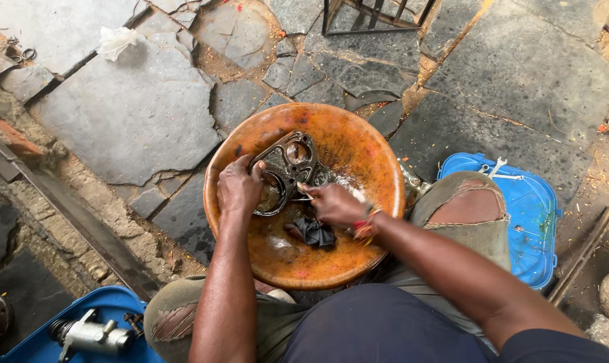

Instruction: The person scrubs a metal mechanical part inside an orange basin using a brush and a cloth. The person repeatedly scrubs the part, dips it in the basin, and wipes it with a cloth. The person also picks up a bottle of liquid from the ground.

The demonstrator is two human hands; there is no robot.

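the left hand (239, 187) clamps the edge of a dark, greasy metal plate with two round openings (285, 171), holding it tilted inside the wide orange round basin (378, 168). the right hand (334, 204) pinches a thin tool, too small to identify, against the plate's lower opening. a dark rag (316, 233) lies in the basin just below. judging by this, scrubbing the part is under way; working further round the opening calls for a steady left-hand hold.

Torn grey-green trousers (466, 215), dark navy shirt (385, 329), red bracelet (363, 225).
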